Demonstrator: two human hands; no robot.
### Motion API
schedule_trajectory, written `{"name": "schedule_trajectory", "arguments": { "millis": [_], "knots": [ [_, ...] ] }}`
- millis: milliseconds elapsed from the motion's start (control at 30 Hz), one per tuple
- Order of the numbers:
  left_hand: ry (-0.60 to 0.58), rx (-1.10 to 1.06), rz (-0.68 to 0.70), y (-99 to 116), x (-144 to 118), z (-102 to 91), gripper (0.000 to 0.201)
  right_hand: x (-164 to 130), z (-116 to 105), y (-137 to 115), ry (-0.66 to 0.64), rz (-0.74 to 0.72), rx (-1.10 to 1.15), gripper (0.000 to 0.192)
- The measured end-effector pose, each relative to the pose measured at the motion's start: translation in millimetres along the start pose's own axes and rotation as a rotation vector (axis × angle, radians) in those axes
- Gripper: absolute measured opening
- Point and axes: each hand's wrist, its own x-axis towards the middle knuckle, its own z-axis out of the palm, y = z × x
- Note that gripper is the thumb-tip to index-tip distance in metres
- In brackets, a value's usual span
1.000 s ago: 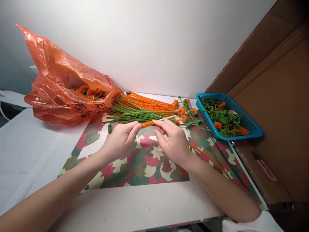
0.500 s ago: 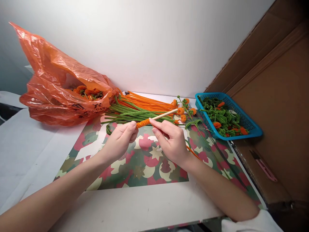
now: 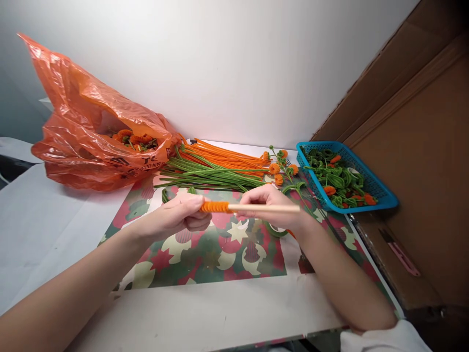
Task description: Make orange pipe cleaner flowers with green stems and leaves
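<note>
A pale wooden stick [image 3: 273, 208] lies level in front of me, with an orange pipe cleaner [image 3: 216, 207] wound around its left part in a tight coil. My left hand [image 3: 186, 212] is closed around the coil's left end. Behind the stick, my right hand [image 3: 269, 196] has its fingers curled in at the coil's right end; the stick hides its fingertips and whatever they pinch. Under my right wrist a short bit of orange strand shows, beside a roll of green tape [image 3: 275, 231].
Green pipe cleaners [image 3: 208, 171] and orange pipe cleaners [image 3: 227, 154] lie behind my hands. An orange plastic bag [image 3: 80, 132] stands left. At right are flower stems [image 3: 289, 170], a blue basket [image 3: 381, 198] of green and orange pieces, and pink-handled snips [image 3: 403, 256] on cardboard.
The stick has swung from slanting up to nearly level, its bare end now farther right and lower. My right hand has shifted right, behind the stick; the left has turned slightly.
</note>
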Motion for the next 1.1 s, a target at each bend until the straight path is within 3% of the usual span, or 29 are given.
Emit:
{"name": "schedule_trajectory", "arguments": {
  "millis": [167, 333, 433, 567, 667, 800, 867, 967, 1100],
  "knots": [
    [-0.069, 0.353, -0.073, 10, -6, -7.3, 0.052, -3, -10, -7, -0.041, 0.035, -0.101, 0.021],
    [-0.134, 0.600, -0.145, 14, -4, -8.3, 0.050, -5, -8, -8, 0.054, 0.051, -0.238, 0.023],
    [0.006, 0.774, -0.157, 14, -2, -7.3, 0.046, -6, 0, -9, 0.187, 0.030, -0.380, 0.020],
    [0.328, 0.934, -0.070, 13, 3, -1.3, 0.042, -6, 12, -12, 0.375, -0.086, -0.548, 0.019],
    [0.530, 0.882, 0.019, 15, 5, 7.2, 0.039, -5, 19, -13, 0.446, -0.161, -0.530, 0.021],
    [0.652, 0.659, 0.104, 16, 5, 16.3, 0.039, -2, 23, -8, 0.467, -0.146, -0.291, 0.017],
    [0.625, 0.454, 0.139, 14, 4, 17.1, 0.041, 0, 21, -3, 0.407, -0.108, -0.100, 0.020],
    [0.471, 0.177, 0.162, 11, 2, 14.2, 0.047, 2, 14, 1, 0.200, -0.046, 0.132, 0.029],
    [0.233, 0.099, 0.109, 9, -1, 7.7, 0.048, 1, 4, 2, 0.053, 0.005, 0.235, 0.027]
  ]
}}
